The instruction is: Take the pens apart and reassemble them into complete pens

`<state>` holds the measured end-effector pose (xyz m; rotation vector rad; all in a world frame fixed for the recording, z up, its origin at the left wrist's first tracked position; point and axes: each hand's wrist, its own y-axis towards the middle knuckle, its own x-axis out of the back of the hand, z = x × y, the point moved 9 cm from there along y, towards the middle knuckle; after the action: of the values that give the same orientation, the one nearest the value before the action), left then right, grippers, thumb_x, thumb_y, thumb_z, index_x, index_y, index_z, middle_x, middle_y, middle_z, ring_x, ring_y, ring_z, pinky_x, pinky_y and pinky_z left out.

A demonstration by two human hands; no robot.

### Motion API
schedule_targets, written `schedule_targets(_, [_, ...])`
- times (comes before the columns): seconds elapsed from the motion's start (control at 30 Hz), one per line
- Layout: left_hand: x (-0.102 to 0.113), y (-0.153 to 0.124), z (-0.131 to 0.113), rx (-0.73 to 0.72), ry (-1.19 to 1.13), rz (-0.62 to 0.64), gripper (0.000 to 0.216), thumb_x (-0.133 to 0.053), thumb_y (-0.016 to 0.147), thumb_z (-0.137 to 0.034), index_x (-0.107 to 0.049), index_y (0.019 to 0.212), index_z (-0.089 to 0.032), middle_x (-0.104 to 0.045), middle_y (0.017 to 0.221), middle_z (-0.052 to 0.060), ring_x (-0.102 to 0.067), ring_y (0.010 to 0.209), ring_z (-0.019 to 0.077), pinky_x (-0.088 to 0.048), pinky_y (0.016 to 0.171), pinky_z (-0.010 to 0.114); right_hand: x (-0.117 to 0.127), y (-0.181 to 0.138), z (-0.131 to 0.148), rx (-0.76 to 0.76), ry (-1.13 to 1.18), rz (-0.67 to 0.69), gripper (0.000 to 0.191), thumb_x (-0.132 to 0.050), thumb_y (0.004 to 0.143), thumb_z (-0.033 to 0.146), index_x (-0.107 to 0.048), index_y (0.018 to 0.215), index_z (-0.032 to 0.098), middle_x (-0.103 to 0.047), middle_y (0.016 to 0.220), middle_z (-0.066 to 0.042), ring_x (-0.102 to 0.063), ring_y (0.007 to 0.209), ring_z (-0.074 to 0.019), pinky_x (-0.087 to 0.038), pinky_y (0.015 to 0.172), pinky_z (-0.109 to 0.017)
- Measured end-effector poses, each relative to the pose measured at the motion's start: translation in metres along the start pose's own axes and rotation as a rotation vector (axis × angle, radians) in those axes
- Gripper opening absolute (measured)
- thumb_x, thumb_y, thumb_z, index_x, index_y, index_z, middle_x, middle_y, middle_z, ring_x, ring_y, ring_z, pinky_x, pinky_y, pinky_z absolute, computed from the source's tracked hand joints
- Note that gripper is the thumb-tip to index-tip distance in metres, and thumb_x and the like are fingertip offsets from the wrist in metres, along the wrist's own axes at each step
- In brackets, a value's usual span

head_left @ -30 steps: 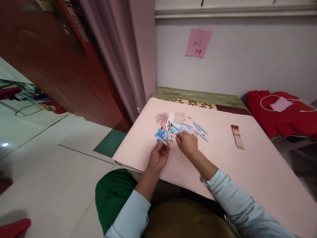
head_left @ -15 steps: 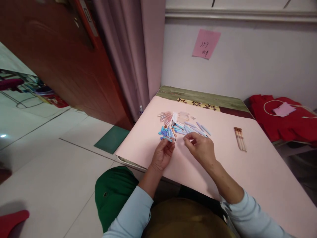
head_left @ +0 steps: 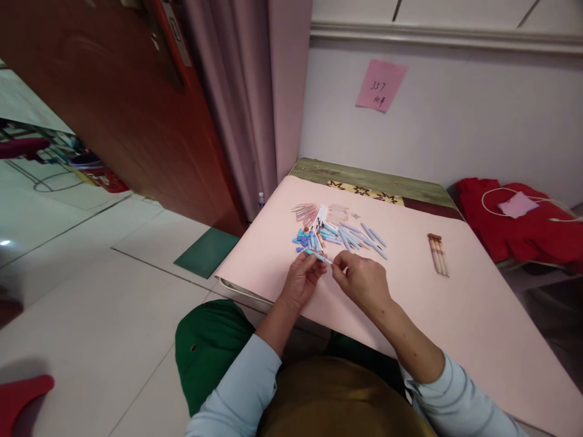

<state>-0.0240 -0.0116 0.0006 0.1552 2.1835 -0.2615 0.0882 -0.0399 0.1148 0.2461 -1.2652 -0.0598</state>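
My left hand (head_left: 300, 280) is closed, thumb and fingers pinching a blue pen barrel (head_left: 316, 255) with a darker blue end at its left. A thin whitish pen refill (head_left: 329, 261) runs from the barrel's right end to my right hand (head_left: 362, 279), whose fingertips are closed on it. How deep it sits in the barrel cannot be made out. Just beyond my hands lie blue pen tops (head_left: 300, 237), white refills (head_left: 322, 213), light blue and lilac barrels (head_left: 350, 237), and a fan of clear pinkish pen parts (head_left: 306, 213).
Several pens with brown tops (head_left: 438, 255) lie side by side on the pink-covered table (head_left: 483, 315), to the right. A red cloth (head_left: 483, 221) with a white cable is beyond the right edge. A green stool (head_left: 209, 349) stands at lower left, a brown door (head_left: 150, 121) farther left.
My right hand has come left and down to my left hand, and a thin whitish refill now spans between them. The blue barrel has shifted slightly right. The view has tilted slightly.
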Motion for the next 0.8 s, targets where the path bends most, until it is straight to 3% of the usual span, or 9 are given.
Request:
schedule_targets(0.23, [-0.010, -0.006, 0.008, 0.026, 0.047, -0.001, 0.023, -0.076, 0.075, -0.023, -0.064, 0.091, -0.012, -0.071, 0.081, 0.006, -0.067, 0.067, 0.0116, -0.055, 0.067, 0.023, 0.009, -0.003, -0.005, -0.004, 0.072, -0.012, 0.009, -0.061, 0.084, 0.031, -0.068, 0.085, 0.026, -0.072, 0.077, 0.003, -0.063, 0.063, -0.0149, -0.031, 0.055, -0.024])
schedule_targets(0.4, [-0.017, -0.018, 0.032, 0.137, -0.201, -0.177, 0.013, -0.074, 0.075, -0.016, -0.063, 0.080, -0.012, -0.069, 0.071, 0.002, -0.065, 0.061, 0.0077, -0.053, 0.059, 0.016, 0.019, -0.006, -0.015, -0.008, 0.379, -0.081, 0.014, -0.067, 0.082, 0.039, -0.070, 0.082, 0.025, -0.070, 0.070, 0.003, -0.062, 0.060, -0.0124, -0.041, 0.059, -0.023])
schedule_targets(0.53, [-0.031, -0.030, 0.048, 0.242, -0.283, -0.215, 0.007, -0.071, 0.077, -0.011, -0.064, 0.079, -0.011, -0.068, 0.067, 0.001, -0.061, 0.054, 0.0062, -0.050, 0.053, 0.014, 0.014, -0.009, -0.030, -0.061, 0.623, -0.092, 0.028, -0.070, 0.078, 0.049, -0.069, 0.075, 0.021, -0.066, 0.063, 0.000, -0.057, 0.054, -0.0124, -0.043, 0.054, -0.023])
schedule_targets(0.7, [-0.038, -0.036, 0.050, 0.297, -0.303, -0.239, 0.004, -0.068, 0.080, -0.012, -0.065, 0.081, -0.009, -0.068, 0.068, 0.002, -0.060, 0.053, 0.0061, -0.050, 0.051, 0.014, -0.004, -0.013, -0.050, -0.180, 1.024, -0.016, 0.040, -0.068, 0.076, 0.057, -0.067, 0.077, 0.016, -0.062, 0.060, -0.001, -0.049, 0.048, -0.0104, -0.041, 0.045, -0.022])
schedule_targets(0.8, [-0.033, -0.034, 0.043, 0.218, -0.291, -0.287, 0.003, -0.066, 0.082, -0.013, -0.066, 0.082, -0.009, -0.071, 0.074, 0.004, -0.061, 0.056, 0.0057, -0.051, 0.052, 0.013, -0.005, -0.017, -0.068, -0.245, 1.108, -0.042, 0.043, -0.060, 0.083, 0.058, -0.067, 0.080, 0.015, -0.061, 0.062, -0.001, -0.044, 0.046, -0.0085, -0.038, 0.044, -0.021])
